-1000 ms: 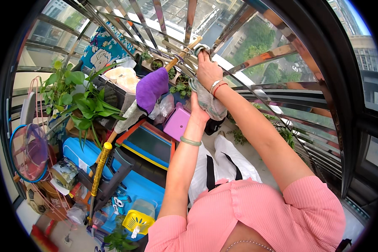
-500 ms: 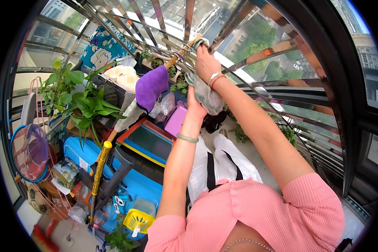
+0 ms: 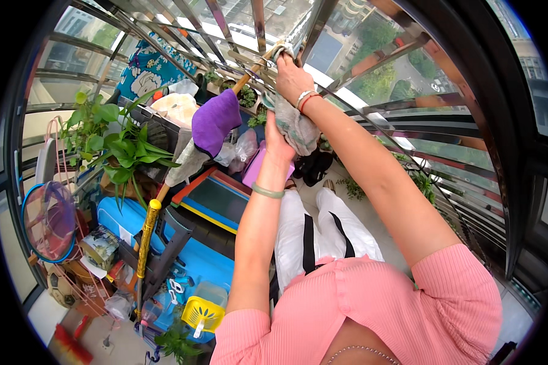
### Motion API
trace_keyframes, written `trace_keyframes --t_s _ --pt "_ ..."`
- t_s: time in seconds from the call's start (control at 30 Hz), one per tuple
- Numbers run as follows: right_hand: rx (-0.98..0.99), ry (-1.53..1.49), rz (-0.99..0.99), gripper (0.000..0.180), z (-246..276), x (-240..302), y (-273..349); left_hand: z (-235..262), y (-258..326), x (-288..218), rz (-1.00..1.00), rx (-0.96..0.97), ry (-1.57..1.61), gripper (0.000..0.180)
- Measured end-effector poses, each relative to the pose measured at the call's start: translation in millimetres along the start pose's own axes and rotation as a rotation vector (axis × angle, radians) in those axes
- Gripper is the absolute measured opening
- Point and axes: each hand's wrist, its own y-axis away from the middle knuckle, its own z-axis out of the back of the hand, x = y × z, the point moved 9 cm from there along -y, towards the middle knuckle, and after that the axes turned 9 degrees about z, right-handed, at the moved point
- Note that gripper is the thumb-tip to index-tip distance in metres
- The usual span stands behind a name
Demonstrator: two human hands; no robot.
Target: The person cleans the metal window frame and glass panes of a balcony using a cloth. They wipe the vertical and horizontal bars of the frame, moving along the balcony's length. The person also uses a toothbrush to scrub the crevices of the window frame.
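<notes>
A grey-white cloth (image 3: 299,126) hangs between my two hands at the metal railing (image 3: 259,27). My right hand (image 3: 292,79) is closed round its upper end, against a rail near the tip of a wooden pole (image 3: 245,80). Lower down, my left hand (image 3: 276,139) is beside the hanging part, palm toward it and fingers partly hidden behind it. Whether those fingers grip the cloth cannot be made out. A purple fabric cover (image 3: 216,125) sits on the pole, left of my hands.
Potted succulents (image 3: 246,97) line the railing's foot. At left are a leafy plant (image 3: 125,152), a blue storage box (image 3: 210,267), a framed board (image 3: 216,198), a yellow scoop (image 3: 202,315) and a racket (image 3: 49,222). Dark shoes (image 3: 315,167) stand on the floor near my feet.
My right hand has moved slightly farther away and left along the railing with the cloth. My left hand has shifted slightly left too. The whole view has tilted a little.
</notes>
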Motion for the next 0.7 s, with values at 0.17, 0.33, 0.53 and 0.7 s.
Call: trace_keyframes --t_s 0.17,0.33,0.53,0.7 --pt "0.092 -0.075 0.034 0.031 8.7 -10.8 76.1 2.8 35.7 73.0 0.106 0.059 0.083 0.062" --pt "-0.045 -0.034 -0.003 0.049 48.7 -29.1 128.9 9.7 48.6 120.1 0.193 -0.033 -0.045 0.062" --pt "-0.065 -0.182 -0.105 0.040 31.5 -53.4 58.7 -16.8 1.8 66.5 0.046 -0.006 -0.044 0.060" --pt "0.042 -0.206 -0.151 0.041 20.8 -45.8 58.6 1.6 5.0 68.0 0.073 -0.062 -0.003 0.060"
